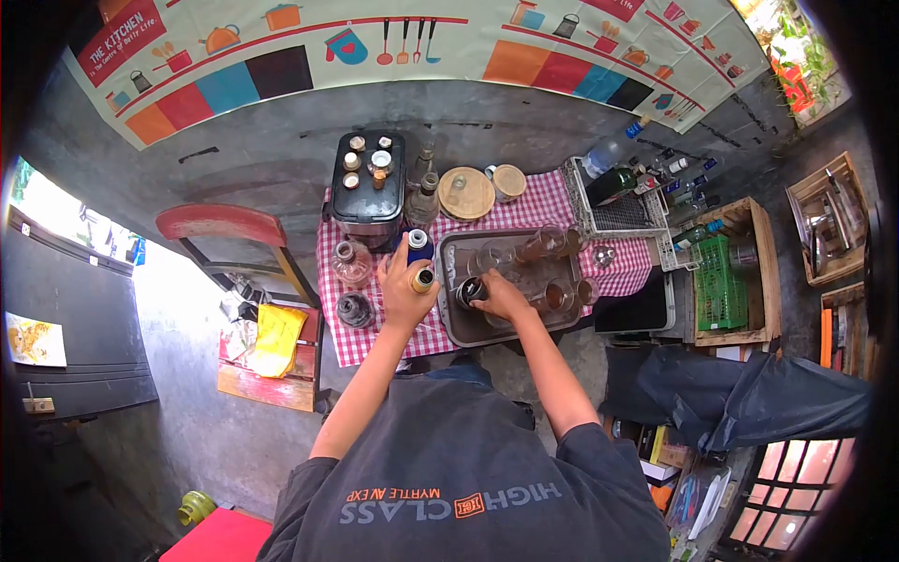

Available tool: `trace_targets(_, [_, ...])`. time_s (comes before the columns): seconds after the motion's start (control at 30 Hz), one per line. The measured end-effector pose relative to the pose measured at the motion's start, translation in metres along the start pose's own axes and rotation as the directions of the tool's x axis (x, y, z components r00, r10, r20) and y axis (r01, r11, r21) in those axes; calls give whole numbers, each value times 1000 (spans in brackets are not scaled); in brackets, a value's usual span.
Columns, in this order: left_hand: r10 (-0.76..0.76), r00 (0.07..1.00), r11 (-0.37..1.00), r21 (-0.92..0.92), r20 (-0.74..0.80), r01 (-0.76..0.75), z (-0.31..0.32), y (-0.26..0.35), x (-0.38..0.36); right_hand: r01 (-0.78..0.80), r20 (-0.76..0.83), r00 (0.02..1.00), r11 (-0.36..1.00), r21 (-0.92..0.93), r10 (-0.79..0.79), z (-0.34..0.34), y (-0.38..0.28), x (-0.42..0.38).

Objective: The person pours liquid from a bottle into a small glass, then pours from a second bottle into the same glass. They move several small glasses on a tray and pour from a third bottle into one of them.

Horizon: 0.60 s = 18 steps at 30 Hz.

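My left hand (404,294) is closed around a small bottle with a gold-coloured rim and dark top (424,280). Its fingers reach up beside a blue bottle (419,249) with a pale cap, standing just behind. My right hand (506,298) grips a dark round glass (469,292) at the left side of the brown tray (453,330). Clear glasses (496,253) and several others stand in the tray. Left of my left hand are a round clear glass bottle (352,263) and a dark grey glass piece (354,310) on the checked cloth (344,348).
A black-topped appliance (361,199) carrying several small caps stands at the back left, glass bottles (424,199) beside it. Behind the tray are round wooden lids (466,193). A dish rack (618,218) with bottles and a wooden crate (763,272) are at right. A red chair (222,223) stands left.
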State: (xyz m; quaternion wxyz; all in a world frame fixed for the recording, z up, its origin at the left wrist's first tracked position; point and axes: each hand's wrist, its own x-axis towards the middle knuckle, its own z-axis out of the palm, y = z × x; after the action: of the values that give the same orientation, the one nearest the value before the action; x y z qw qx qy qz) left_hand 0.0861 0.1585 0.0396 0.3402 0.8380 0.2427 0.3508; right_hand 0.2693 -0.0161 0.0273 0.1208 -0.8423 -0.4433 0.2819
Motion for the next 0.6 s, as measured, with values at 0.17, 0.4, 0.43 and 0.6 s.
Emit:
trace_targets(0.17, [-8,1000,1000,-8,0,8,-1,1,0,-18,29,999,1000,-9,18,-2,-2,2])
trace_targets(0.4, [10,1000,1000,-13,-21,-10,0,3,1,61,-52,997,998,-28,-62,10,9,7])
trace_targets(0.43, [18,999,1000,-19,-29,-18,0,2,1,56,-47,997,998,-29,-57,11,10,7])
trace_targets(0.6, [30,999,999,-15,-35,-31,2,0,1,8,24,1000,999,-42,-7,0,-3,4])
